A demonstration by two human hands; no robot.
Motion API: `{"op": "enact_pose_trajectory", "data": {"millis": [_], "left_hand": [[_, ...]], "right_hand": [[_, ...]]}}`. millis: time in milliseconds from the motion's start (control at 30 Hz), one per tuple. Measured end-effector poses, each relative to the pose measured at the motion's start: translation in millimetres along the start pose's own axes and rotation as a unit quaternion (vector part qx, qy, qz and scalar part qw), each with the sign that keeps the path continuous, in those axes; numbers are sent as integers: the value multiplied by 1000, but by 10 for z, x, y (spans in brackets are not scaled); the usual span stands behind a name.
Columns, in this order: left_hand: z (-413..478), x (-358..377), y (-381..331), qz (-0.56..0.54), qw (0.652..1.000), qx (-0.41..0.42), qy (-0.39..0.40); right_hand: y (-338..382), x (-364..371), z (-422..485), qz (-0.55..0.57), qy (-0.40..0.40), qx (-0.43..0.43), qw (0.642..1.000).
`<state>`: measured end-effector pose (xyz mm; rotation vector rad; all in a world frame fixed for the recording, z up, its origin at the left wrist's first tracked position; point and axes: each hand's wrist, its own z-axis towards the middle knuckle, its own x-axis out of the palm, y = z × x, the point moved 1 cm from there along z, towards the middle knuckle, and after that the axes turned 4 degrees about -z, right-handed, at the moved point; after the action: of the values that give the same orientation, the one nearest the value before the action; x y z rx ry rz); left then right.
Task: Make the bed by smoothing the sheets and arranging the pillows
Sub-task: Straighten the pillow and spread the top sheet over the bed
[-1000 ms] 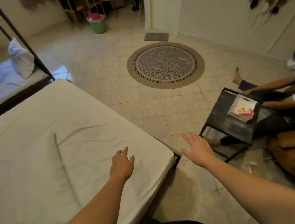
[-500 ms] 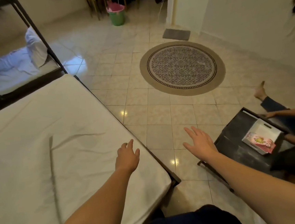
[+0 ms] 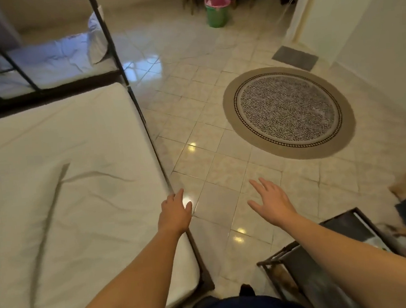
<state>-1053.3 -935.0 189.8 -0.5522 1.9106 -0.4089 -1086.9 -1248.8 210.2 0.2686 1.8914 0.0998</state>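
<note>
Though hands [image 3: 175, 214] empty (bare), sheet [image 3: 77, 189] leftward.

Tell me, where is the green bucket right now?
The green bucket stands on the tiled floor at the far end of the room, top middle of the head view, by the chair legs and well beyond the round rug.

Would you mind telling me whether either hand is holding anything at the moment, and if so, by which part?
Nothing is held. The left hand is open above the sheet's edge; the right hand is open over the floor.
</note>
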Motion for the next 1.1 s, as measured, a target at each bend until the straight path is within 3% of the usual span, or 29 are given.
{"op": "enact_pose_trajectory", "data": {"millis": [233,533,1100], "left_hand": [[216,98,-433,-18,999,-42,-21],[958,-234,-598,-8,997,-70,-39],[4204,-1949,-807,-6,997,-55,-61]], "right_hand": [[-319,-225,630,-13,18,-47,999],[-195,-569,1561,-18,25,-82,996],[884,-1659,4947,10,-22,-82,996]]}}
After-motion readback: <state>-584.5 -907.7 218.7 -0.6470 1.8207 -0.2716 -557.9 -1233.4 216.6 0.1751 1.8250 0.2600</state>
